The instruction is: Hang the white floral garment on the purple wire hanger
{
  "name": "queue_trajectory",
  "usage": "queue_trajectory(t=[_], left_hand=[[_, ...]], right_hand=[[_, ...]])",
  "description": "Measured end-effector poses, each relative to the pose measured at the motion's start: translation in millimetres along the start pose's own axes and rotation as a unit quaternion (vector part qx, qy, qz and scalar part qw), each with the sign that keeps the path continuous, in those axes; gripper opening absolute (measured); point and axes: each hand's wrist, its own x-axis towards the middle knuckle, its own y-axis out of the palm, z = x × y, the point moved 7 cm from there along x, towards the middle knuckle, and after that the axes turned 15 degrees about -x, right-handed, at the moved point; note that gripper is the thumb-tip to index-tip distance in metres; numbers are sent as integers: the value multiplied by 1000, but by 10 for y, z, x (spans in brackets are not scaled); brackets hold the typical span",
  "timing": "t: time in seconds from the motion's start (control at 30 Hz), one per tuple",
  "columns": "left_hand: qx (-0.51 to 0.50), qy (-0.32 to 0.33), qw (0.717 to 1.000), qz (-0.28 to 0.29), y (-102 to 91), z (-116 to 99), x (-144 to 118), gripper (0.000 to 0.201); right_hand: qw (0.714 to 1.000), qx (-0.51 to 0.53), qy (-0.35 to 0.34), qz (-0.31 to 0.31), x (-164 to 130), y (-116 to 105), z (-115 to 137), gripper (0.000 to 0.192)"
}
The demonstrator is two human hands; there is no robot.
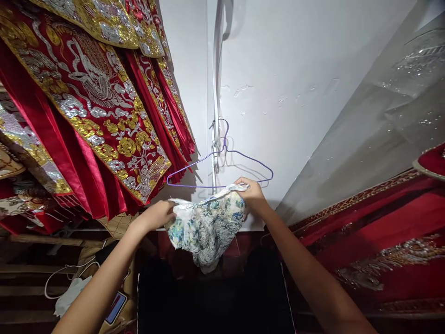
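Below hanger (222, 162) | both hands raised: left (158, 214), right (252, 192) gripping printed cloth (206, 227)

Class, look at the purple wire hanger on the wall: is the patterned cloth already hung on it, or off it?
Off it. The patterned cloth sags bunched between the left hand and right hand, just below the bare hanger.

A white wall (295, 69) fills the middle of the view. To the left of the wall hang red garments (86, 106) with thick gold and silver embroidery. To the right of the wall is a clear plastic cover (382, 116), and under it more red embroidered cloth (382, 232). Low and far left of the wall, a white cable (62, 273) lies near a phone (116, 307).
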Motion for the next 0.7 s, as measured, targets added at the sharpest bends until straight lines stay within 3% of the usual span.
queue_trajectory(t=[0.13, 0.23, 0.33, 0.4, 0.5, 0.63, 0.7], left_hand=[[-29, 114, 988, -96, -257, -339, 230, 17], [-23, 164, 974, -153, -316, -608, 409, 18], [-46, 183, 972, -144, -214, -777, 634, 17], [-59, 191, 971, -130, -140, -829, 770, 28], [-37, 209, 969, -130, -118, -835, 881, 35], [29, 221, 970, -93, -122, -813, 900, 27], [56, 226, 969, -81, -139, -832, 894, 26]], right_hand=[[999, -13, 24, -31, -145, -209, -7, 17], [998, -1, 34, -46, -202, -257, 12, 15], [999, 15, 34, -23, -270, -192, 100, 11], [1000, 20, 7, 6, -341, -148, 201, 14], [1000, -5, -19, -17, -442, -291, 252, 39], [985, -23, 23, -168, -410, -868, 48, 95], [983, -42, 28, -175, -279, -1112, -32, 92]])
